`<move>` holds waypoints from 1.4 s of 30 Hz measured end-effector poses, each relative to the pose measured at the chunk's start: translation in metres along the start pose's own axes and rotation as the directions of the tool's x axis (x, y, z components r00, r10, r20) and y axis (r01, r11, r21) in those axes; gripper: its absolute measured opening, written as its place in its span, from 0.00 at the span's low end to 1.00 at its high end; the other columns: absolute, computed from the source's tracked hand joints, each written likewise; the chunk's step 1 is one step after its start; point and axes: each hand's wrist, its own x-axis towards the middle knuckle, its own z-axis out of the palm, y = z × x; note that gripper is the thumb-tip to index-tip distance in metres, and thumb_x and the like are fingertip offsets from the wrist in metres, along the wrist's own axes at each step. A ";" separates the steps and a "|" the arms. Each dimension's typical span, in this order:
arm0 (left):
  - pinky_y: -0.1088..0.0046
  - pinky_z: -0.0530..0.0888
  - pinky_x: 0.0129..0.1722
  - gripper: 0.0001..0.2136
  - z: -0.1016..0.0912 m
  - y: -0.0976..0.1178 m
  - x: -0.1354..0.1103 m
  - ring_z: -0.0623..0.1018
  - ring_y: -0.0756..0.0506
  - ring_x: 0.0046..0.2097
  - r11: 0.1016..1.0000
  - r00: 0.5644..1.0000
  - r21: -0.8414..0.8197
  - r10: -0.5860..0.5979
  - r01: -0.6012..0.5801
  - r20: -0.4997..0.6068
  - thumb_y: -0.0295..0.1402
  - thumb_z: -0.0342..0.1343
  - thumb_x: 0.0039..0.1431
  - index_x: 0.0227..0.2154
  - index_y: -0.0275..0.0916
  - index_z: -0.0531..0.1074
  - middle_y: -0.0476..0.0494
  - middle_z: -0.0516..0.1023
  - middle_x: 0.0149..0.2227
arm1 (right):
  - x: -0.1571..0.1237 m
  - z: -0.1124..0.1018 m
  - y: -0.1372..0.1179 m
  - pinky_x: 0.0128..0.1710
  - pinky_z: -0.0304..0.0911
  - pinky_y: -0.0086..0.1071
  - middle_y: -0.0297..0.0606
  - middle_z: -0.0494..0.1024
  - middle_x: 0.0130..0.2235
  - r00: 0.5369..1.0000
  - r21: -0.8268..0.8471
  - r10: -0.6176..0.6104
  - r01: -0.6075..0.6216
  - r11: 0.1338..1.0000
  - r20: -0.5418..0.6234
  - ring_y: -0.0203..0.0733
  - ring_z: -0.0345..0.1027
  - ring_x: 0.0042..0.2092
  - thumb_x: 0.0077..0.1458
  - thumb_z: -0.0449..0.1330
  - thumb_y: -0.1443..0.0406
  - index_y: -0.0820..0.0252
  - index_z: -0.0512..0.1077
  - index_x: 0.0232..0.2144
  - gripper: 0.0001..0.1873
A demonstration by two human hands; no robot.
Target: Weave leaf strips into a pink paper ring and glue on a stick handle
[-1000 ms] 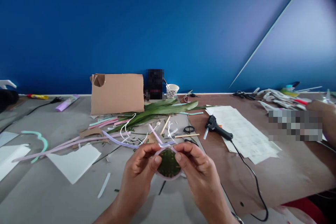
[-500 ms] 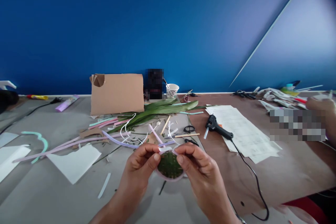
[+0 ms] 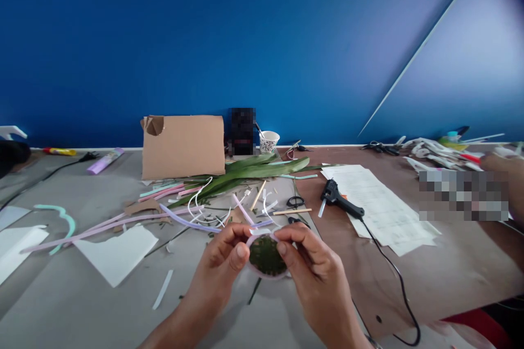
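I hold a small round piece (image 3: 267, 257) with a dark green face and a pale pink paper rim, low in the middle of the view. My left hand (image 3: 221, 267) pinches its left edge with thumb and fingers closed. My right hand (image 3: 311, 270) pinches the right edge and the top of the rim, where a lilac paper strip end (image 3: 262, 224) sticks out. Both hands hover just above the grey table (image 3: 73, 305).
Long green leaves (image 3: 245, 172), paper strips (image 3: 123, 221), small scissors (image 3: 295, 201) and sticks lie behind my hands. A black glue gun (image 3: 339, 202) with its cord rests on printed sheets (image 3: 380, 207) to the right. A cardboard box (image 3: 183, 144) and paper cup (image 3: 269, 141) stand at the back. Another person's arm (image 3: 507, 174) is at far right.
My hands have drawn slightly closer round the piece and my fingers have shifted along the rim's top. The other person's arm at the right has moved a little.
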 end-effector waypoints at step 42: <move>0.76 0.69 0.41 0.12 -0.004 -0.014 0.007 0.71 0.48 0.37 0.993 0.991 0.046 -0.108 0.112 -0.084 0.44 0.62 0.50 0.32 0.40 0.78 0.48 0.76 0.32 | 0.000 -0.001 0.009 0.30 0.62 0.24 0.33 0.75 0.30 0.996 -0.075 0.067 -0.063 0.995 0.061 0.35 0.68 0.30 0.56 0.55 0.66 0.58 0.73 0.32 0.06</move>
